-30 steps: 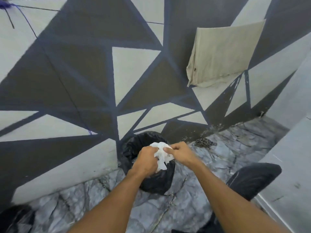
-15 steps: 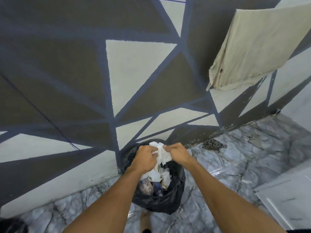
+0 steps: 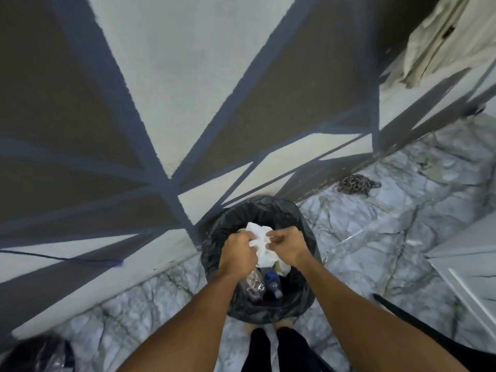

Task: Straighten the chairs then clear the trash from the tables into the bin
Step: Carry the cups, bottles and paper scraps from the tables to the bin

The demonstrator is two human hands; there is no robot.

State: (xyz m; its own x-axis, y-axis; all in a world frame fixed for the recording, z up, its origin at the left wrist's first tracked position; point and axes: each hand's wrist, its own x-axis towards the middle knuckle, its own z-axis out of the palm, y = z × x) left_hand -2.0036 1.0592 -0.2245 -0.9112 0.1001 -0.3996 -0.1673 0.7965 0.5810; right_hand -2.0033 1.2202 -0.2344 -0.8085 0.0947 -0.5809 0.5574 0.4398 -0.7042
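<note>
Gripping one crumpled white tissue wad [image 3: 261, 244] between them, my left hand [image 3: 237, 252] and right hand [image 3: 287, 244] are both curled tight, directly above the bin [image 3: 306, 296]. Inside the bin's black liner lie a clear bottle [image 3: 251, 285] and a blue-capped bottle [image 3: 272, 283], necks pointing toward me. No writing is readable.

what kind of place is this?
Probably a corner of a café or eatery, indoors: geometric painted wall, marble-look floor, black-lined bin holding bottles.
</note>
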